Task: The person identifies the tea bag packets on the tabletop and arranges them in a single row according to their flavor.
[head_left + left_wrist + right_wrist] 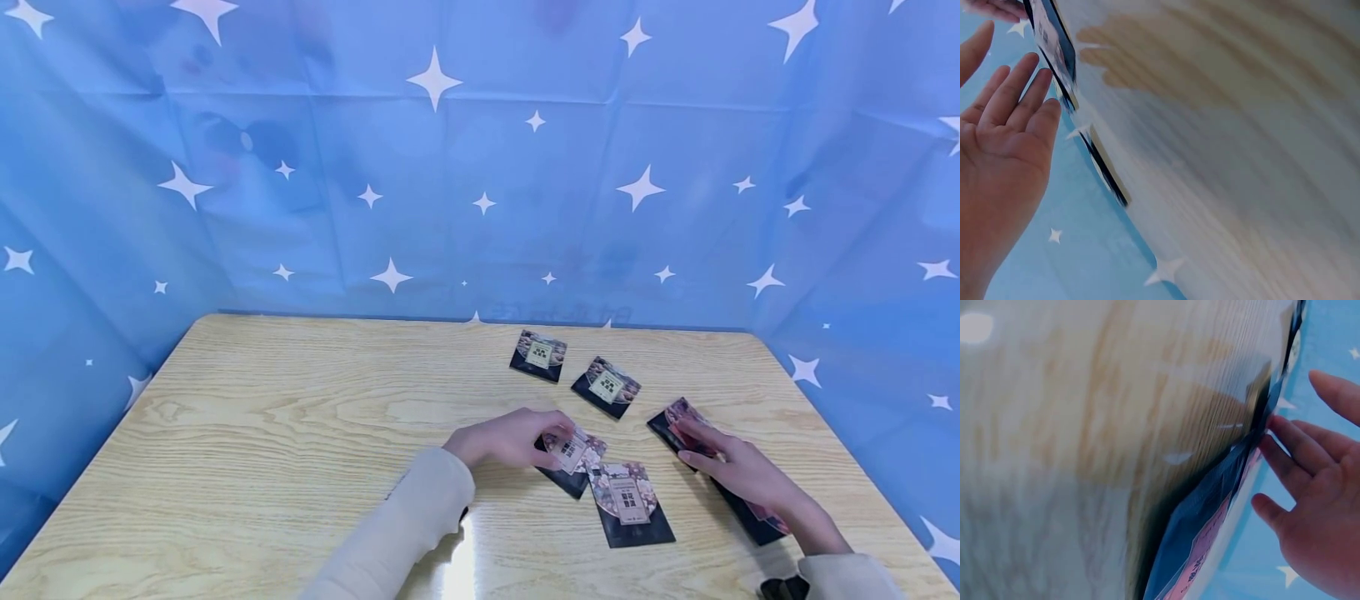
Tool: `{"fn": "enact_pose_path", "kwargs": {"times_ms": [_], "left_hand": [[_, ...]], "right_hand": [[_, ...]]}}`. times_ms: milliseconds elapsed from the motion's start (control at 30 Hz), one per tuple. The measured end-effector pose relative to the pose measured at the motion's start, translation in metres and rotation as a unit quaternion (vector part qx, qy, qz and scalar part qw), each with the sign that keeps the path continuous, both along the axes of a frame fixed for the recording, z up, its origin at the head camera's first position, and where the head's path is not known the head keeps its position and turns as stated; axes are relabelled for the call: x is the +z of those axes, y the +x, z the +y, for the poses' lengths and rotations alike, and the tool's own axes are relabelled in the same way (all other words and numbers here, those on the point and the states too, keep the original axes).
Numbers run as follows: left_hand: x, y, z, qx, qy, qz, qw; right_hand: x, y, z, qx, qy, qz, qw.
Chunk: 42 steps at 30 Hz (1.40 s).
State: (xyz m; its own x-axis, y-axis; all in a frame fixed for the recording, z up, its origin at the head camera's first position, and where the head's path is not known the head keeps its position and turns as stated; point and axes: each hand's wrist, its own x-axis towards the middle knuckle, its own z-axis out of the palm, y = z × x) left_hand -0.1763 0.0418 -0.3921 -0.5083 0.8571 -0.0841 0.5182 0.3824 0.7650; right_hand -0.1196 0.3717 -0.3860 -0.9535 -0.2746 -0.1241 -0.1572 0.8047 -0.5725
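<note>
Flat, dark packets with flowery printed tops and a label lie on the table. My left hand (521, 437) hovers at or on one light-flowered packet (572, 454), partly covering it; in the left wrist view its fingers are loosely extended, with nothing gripped. Just right of that lies another light-flowered packet (630, 504), touching or overlapping its corner. My right hand (742, 475) reaches over a reddish packet (678, 417), fingertips at its surface. Under the right wrist a second reddish packet (1197, 531) is partly hidden. The right fingers look extended and spread.
Two more packets with pale yellowish labels, one farther back (538, 356) and one nearer (606, 387), lie beyond the hands. The wood-grain table (300, 417) extends to the left. A blue star-patterned cloth (495, 150) hangs behind and at both sides.
</note>
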Motion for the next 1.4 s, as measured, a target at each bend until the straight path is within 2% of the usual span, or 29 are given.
{"fn": "enact_pose_path", "kwargs": {"times_ms": [300,567,833,1133,1400], "left_hand": [[0.000,0.004,0.019,-0.001,-0.020,-0.019,0.9996],[-0.001,0.004,0.020,0.009,-0.036,-0.019,0.9991],[-0.003,0.002,0.020,0.009,-0.049,-0.001,0.9987],[-0.003,0.001,0.013,0.013,-0.046,-0.015,0.9987],[-0.002,-0.007,-0.009,0.031,-0.048,-0.008,0.9983]], "right_hand": [[-0.001,0.000,-0.001,-0.001,0.003,-0.010,1.000],[0.001,0.000,-0.001,-0.001,0.003,-0.003,1.000],[0.000,0.000,-0.001,0.000,0.002,-0.002,1.000],[0.000,0.000,-0.002,-0.002,0.005,-0.003,1.000],[-0.001,0.000,-0.002,-0.004,0.007,-0.009,1.000]]}}
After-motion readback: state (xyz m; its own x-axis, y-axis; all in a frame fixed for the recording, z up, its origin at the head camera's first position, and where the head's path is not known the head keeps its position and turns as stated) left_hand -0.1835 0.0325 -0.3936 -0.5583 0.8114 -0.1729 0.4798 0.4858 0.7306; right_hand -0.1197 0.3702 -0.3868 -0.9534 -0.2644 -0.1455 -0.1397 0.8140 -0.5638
